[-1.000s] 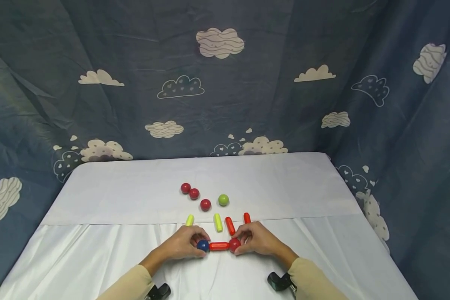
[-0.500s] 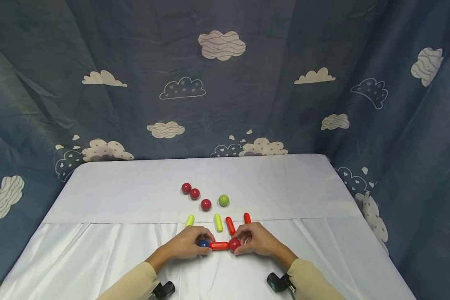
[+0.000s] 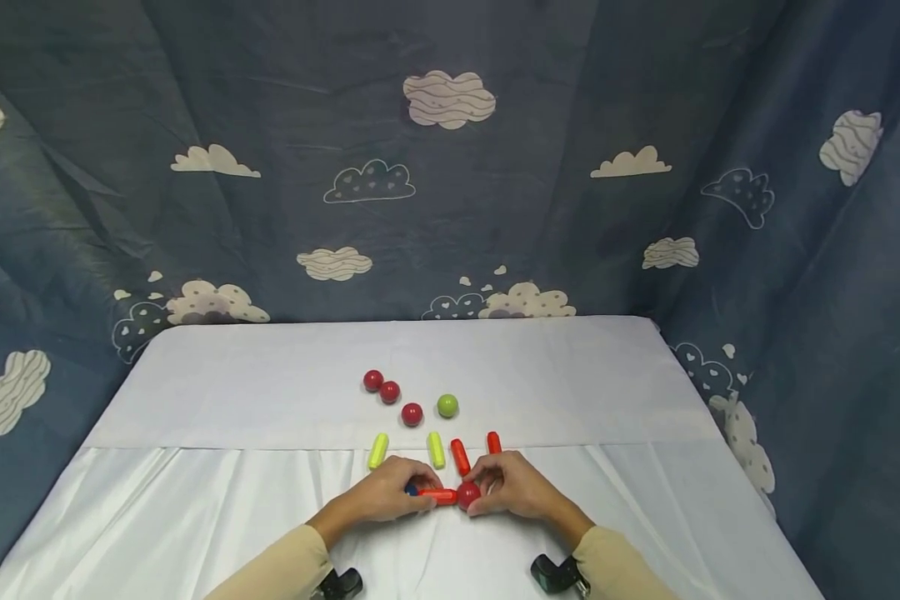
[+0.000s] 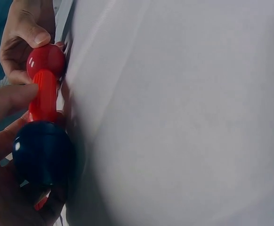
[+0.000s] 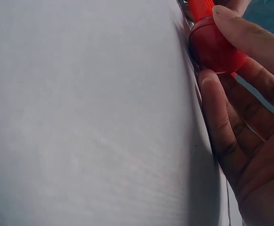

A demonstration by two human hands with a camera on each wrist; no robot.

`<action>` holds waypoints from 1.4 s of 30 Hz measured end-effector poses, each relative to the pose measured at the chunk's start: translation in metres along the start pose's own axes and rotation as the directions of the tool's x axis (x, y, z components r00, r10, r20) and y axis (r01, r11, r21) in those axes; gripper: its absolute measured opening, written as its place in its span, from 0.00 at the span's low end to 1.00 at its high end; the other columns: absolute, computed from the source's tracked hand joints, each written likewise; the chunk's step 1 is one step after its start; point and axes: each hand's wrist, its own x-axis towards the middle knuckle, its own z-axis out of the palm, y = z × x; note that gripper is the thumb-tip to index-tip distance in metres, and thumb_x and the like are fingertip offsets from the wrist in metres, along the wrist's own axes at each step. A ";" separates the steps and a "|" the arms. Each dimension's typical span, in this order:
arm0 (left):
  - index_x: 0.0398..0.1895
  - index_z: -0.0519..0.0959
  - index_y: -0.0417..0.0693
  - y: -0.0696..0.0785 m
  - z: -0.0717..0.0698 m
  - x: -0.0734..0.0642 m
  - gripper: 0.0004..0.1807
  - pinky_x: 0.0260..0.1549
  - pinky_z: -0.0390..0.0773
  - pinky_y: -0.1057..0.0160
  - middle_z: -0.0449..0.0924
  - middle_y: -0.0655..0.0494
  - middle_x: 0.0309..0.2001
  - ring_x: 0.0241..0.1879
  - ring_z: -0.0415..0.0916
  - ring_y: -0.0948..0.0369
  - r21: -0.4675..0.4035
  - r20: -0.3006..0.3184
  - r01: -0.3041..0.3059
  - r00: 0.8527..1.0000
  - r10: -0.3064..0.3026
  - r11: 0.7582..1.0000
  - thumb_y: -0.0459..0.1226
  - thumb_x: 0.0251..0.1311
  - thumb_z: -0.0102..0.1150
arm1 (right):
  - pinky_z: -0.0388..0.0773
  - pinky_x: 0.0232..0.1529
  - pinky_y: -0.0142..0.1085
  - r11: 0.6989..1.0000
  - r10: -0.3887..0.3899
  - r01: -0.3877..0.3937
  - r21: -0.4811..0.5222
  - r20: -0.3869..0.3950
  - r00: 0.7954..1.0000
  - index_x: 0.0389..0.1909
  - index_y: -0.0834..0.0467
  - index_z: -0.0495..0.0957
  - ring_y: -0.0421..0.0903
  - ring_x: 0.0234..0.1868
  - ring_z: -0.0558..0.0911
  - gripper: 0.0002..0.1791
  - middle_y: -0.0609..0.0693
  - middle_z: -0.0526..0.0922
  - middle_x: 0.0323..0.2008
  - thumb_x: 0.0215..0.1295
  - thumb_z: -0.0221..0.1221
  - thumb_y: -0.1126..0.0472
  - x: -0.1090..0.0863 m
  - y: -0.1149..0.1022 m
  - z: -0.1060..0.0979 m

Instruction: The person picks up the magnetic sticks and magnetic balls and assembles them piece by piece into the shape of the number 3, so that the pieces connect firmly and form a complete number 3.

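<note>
A red ball (image 3: 468, 496), a short red rod (image 4: 45, 99) and a blue ball (image 4: 43, 153) form one joined piece low over the white cloth. My left hand (image 3: 390, 492) pinches the rod between thumb and fingers. In the left wrist view the blue ball sits within that hand's curve; the head view shows only a sliver of it. At the other end my right hand (image 3: 521, 487) grips the red ball, its thumb lying close to the joint with the rod in the right wrist view.
Beyond the hands lie two yellow-green rods (image 3: 437, 450) and two red rods (image 3: 460, 457). Farther back are three red balls (image 3: 412, 414) and a green ball (image 3: 447, 406). A dark cloud-print curtain (image 3: 510, 200) hangs behind the white-covered table (image 3: 195, 392).
My left hand has slid right, from the blue ball onto the red rod, uncovering more of the left yellow-green rod. My right hand keeps its hold on the red ball.
</note>
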 end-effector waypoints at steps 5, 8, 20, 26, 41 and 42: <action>0.40 0.83 0.49 0.001 0.003 0.002 0.09 0.39 0.71 0.68 0.77 0.69 0.32 0.33 0.70 0.72 -0.014 0.011 -0.003 1.000 0.003 1.000 0.40 0.57 0.65 | 0.72 0.25 0.28 0.999 -0.020 0.020 0.029 -0.003 1.000 0.37 0.59 0.83 0.35 0.25 0.75 0.18 0.43 0.79 0.26 0.44 0.75 0.62 -0.003 0.002 0.000; 0.39 0.83 0.50 0.000 0.003 0.002 0.08 0.38 0.70 0.68 0.77 0.70 0.31 0.33 0.70 0.72 -0.017 0.009 0.007 1.000 -0.007 1.000 0.40 0.58 0.65 | 0.72 0.25 0.28 0.998 -0.022 0.022 0.052 0.005 1.000 0.38 0.59 0.83 0.36 0.26 0.75 0.18 0.45 0.80 0.27 0.44 0.75 0.62 -0.004 0.002 0.000; 0.38 0.83 0.54 0.001 0.001 0.003 0.07 0.36 0.67 0.67 0.74 0.70 0.29 0.32 0.68 0.70 -0.013 0.033 0.015 0.999 -0.015 1.000 0.42 0.57 0.65 | 0.74 0.27 0.28 1.000 -0.002 0.001 0.028 0.043 0.999 0.39 0.59 0.83 0.38 0.27 0.77 0.18 0.46 0.81 0.29 0.45 0.74 0.64 -0.003 -0.001 -0.005; 0.38 0.83 0.54 0.001 0.002 0.006 0.07 0.35 0.67 0.68 0.74 0.70 0.28 0.31 0.68 0.70 -0.028 0.042 0.003 0.999 -0.002 1.000 0.41 0.57 0.65 | 0.75 0.27 0.30 1.000 0.015 -0.016 0.022 0.037 0.999 0.41 0.59 0.83 0.39 0.28 0.79 0.16 0.45 0.83 0.32 0.50 0.72 0.63 -0.006 0.000 -0.011; 0.38 0.83 0.54 -0.001 -0.003 0.002 0.06 0.36 0.67 0.68 0.73 0.69 0.29 0.32 0.68 0.69 -0.029 0.044 0.010 0.999 -0.009 1.000 0.41 0.58 0.65 | 0.79 0.22 0.37 0.998 0.016 -0.012 0.056 -0.068 0.998 0.41 0.66 0.80 0.44 0.24 0.78 0.12 0.49 0.81 0.28 0.56 0.67 0.67 0.012 -0.006 -0.019; 0.38 0.83 0.54 -0.001 -0.003 0.002 0.06 0.37 0.67 0.68 0.73 0.69 0.29 0.33 0.68 0.69 -0.031 0.044 0.009 0.999 -0.008 0.999 0.41 0.58 0.65 | 0.79 0.21 0.37 0.999 0.019 -0.015 0.050 -0.079 0.997 0.41 0.65 0.80 0.44 0.23 0.78 0.12 0.49 0.81 0.28 0.55 0.67 0.68 0.013 -0.007 -0.019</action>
